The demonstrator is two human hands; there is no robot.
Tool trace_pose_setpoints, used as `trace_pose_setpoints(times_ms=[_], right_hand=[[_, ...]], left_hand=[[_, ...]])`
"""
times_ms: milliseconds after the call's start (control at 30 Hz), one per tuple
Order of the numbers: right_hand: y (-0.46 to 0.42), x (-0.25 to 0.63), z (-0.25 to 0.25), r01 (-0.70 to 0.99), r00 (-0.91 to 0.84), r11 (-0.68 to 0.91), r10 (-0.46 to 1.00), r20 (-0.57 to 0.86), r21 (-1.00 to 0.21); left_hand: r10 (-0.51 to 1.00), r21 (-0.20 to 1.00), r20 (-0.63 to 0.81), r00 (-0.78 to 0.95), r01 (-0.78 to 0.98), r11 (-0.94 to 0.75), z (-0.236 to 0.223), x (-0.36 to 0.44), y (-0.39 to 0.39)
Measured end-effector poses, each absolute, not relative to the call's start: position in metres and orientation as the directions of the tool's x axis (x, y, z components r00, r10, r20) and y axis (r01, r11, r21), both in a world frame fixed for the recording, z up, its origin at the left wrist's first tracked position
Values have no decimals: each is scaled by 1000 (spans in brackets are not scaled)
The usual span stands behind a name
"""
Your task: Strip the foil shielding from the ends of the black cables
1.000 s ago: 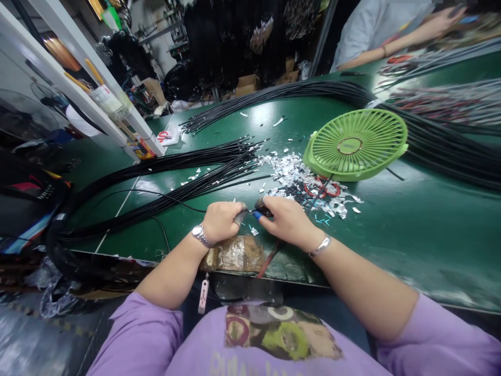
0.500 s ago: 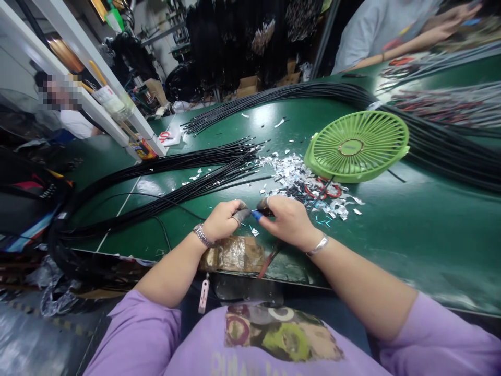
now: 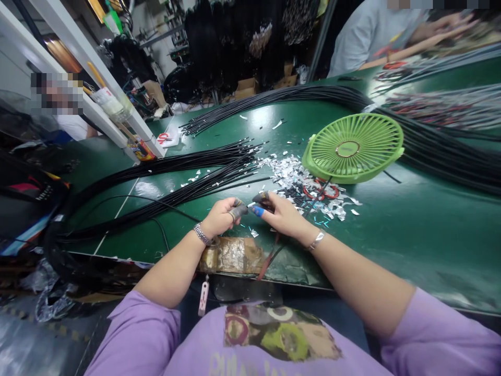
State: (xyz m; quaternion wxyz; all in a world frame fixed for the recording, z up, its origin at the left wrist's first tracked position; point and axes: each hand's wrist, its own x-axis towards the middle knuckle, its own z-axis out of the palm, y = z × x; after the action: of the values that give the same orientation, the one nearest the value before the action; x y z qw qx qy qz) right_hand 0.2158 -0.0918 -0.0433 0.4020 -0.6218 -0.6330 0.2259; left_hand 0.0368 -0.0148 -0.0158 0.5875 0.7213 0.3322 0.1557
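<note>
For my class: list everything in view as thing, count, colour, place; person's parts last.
table: one, green, middle
fan: one, green, right of centre
cables: many, black, left and back
wires: many, red and grey, right
scraps: many, mostly white, beside fan
taped block: one, brown, near edge
posts: two, white, left
cardboard boxes: two, brown, behind table
co-workers: two, pale tops, left, top right
clutter: uncountable, dark, background
sleeves: two, purple, bottom
left hand: one, grey-covered fingertips, centre
right hand: one, blue-tipped thumb, centre
</note>
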Motion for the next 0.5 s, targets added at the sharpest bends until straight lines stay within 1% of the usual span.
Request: trace_pose_setpoints(times_ms=[67,133,200,267,367,433,500], right_hand=[[-90,216,-43,458,93,160,969,227,-874],[-90,216,-43,316,103,178,970,220,-932],[-91,214,-42,212,107,193,970,219,-958],[-92,213,-43,164,106,203,969,222,-965],[-93,212,-44,190,128,191,968,217,-963],[-93,212,-44,267,139,185,964,227,-946],[-95,211,-42,370,115,201,959,260,-907]], left_hand=[[663,950,-172,729,300,-83,-16,37,-14],[650,951,-188,736,301,-66,-16,36,-14],[628,953,-205,751,300,-47,-15,35,-14],[606,952,-215,766,303,-44,-14,35,-14],[589,946,-183,787,303,-111,-14,34,-14],[585,932,-131,800,301,-202,-17,34,-13],[578,895,-71,813,308,-324,-20,34,-12]])
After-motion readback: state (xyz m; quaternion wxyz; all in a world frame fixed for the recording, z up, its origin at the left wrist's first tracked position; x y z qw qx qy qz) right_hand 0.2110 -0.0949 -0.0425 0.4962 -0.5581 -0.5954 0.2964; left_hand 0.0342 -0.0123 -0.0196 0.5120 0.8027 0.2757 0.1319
